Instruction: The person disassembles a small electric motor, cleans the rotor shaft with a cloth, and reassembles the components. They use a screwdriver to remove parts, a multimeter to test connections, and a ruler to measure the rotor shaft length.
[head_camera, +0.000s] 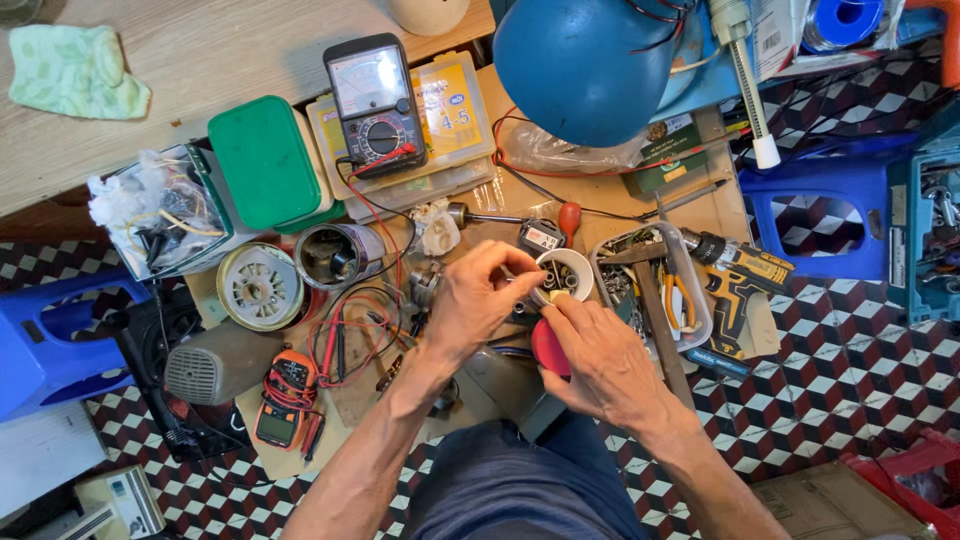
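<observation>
My left hand (478, 300) and my right hand (597, 358) meet over a low wooden work board (600, 200). Together their fingertips pinch a small metal part (537, 296); most of it is hidden by the fingers. Just beyond the fingertips stands a small white cup (570, 272) holding dark bits. A red round lid (548, 350) lies under my right hand. Red and black meter leads (352, 340) trail left of my left hand.
An analog multimeter (374, 104) lies on a clear parts box beside a green lidded box (264, 162). A motor stator (260, 286), an orange meter (286, 398), a tool tray (650, 285), a cordless drill (735, 272), a blue lamp shade (585, 62) and blue stools (830, 205) crowd around.
</observation>
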